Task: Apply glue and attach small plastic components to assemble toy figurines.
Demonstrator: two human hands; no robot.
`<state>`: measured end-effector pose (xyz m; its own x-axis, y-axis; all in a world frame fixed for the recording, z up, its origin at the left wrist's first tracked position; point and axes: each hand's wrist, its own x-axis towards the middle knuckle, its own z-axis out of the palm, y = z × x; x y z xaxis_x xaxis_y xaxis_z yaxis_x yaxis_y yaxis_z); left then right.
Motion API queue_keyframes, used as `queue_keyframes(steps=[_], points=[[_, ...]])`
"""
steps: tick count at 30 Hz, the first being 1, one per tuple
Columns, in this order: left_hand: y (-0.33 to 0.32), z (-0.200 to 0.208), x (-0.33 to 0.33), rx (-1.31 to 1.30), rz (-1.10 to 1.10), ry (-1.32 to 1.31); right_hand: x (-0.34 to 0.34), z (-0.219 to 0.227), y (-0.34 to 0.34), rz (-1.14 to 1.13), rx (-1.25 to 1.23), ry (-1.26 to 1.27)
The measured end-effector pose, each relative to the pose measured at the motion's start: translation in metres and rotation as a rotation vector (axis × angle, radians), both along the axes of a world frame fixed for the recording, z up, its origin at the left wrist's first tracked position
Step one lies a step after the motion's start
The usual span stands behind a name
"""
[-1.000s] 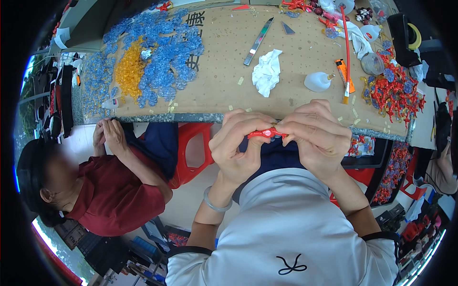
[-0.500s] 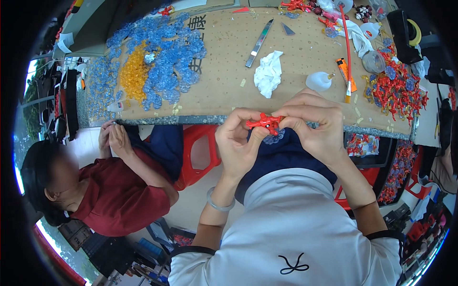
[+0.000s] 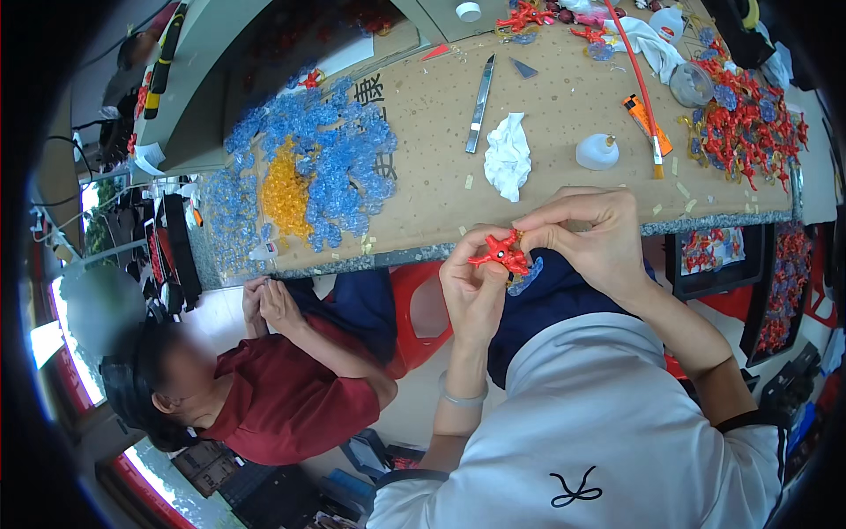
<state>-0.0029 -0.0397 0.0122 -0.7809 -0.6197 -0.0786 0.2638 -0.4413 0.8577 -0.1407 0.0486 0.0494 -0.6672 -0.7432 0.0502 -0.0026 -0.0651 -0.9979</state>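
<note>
A small red star-shaped piece (image 3: 500, 252) is held up in front of the near edge of the worktable (image 3: 564, 132), just below that edge in the picture and above the lap. It is pinched by the left hand (image 3: 473, 286), whose thumb and fingertips are closed on its lower left side, while the right hand (image 3: 592, 238) is closed on its right side with the index finger and thumb meeting at 1 of its arms. Both hands touch the piece and nearly touch each other. A clear bluish bit (image 3: 526, 278) is seen just under the piece, between the 2 hands; whether it is gripped cannot be told.

On the worktable, beyond the hands, a crumpled white cloth (image 3: 507, 157) lies near the edge, with a metal blade (image 3: 479, 104) to its left and a small white bottle (image 3: 597, 152) to its right. An orange cutter (image 3: 643, 122) lies just past the bottle. A heap of red pieces (image 3: 745, 123) covers the table's right end. A spread of blue pieces (image 3: 330, 163) with a yellow cluster (image 3: 284, 192) inside it fills the left end.

Left of the table's near edge, another person in a dark red shirt (image 3: 282, 401) is seated low, both hands (image 3: 267, 302) together.
</note>
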Motion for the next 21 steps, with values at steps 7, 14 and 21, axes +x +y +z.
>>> queue_keyframes(steps=[7,14,21], points=[[0.003,0.002,0.005,-0.096,0.019,-0.052,0.004,0.005,0.005,-0.009,-0.004,-0.039],[0.005,0.007,0.006,-0.231,0.054,-0.090,0.008,0.007,0.007,-0.034,-0.016,0.035],[0.002,0.017,0.010,-0.359,0.053,-0.115,0.009,0.012,0.011,-0.021,-0.061,0.137]])
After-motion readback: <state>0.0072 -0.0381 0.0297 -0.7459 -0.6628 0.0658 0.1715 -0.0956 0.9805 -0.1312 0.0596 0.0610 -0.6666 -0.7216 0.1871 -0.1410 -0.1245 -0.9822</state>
